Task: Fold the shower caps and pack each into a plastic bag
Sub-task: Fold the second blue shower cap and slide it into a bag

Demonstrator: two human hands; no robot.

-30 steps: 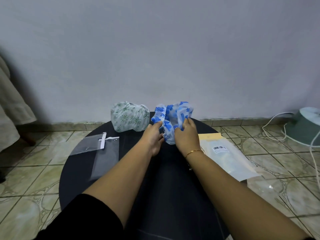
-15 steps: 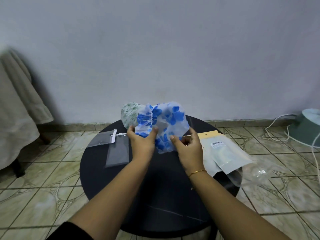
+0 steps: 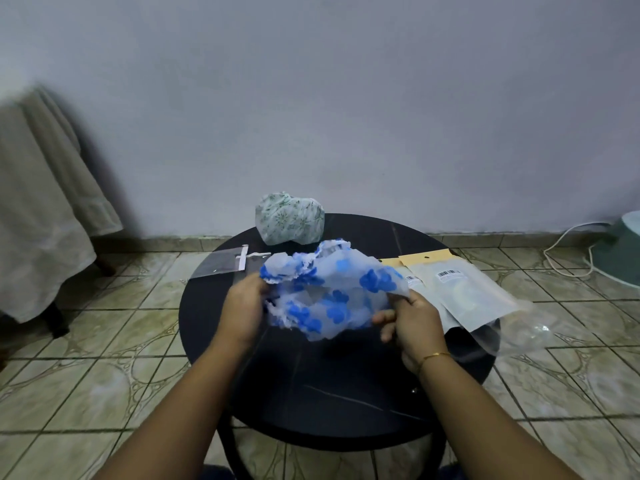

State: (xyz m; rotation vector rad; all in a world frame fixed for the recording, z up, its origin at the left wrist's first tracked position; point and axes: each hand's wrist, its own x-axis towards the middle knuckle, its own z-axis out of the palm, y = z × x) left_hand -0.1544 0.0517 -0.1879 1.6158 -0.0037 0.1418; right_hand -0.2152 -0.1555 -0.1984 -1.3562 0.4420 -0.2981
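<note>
While both forearms reach out from the near edge over the round black desk (image 3: 346, 403), the hands hold the blue-flowered shower cap (image 3: 329, 296) up in the air above the middle of the desk, spread wide between them and not yet folded. At the cap's left side the left hand (image 3: 242, 306) has its fingers closed on the frilled elastic edge, the back of the hand toward the camera; it is somewhat blurred, so the exact pinch cannot be made out. At the cap's right edge the right hand (image 3: 408, 323), a thin gold bangle at its wrist, pinches the film between thumb and fingers, with the lower fingers loosely bent beneath. Judging by how things lie, the task is at an early stage: no cap sits inside a bag, and this one looks to be just opened out for its first fold. To the right, flat pouches with yellow headers and barcode labels (image 3: 460, 292) overlap, hanging off the desk's right edge. Left of the cap lie small clear plastic bags (image 3: 221, 263), flat and unfilled. At the far edge, the green-patterned shower cap (image 3: 289, 223) sits bunched and untouched, waiting its turn.
</note>
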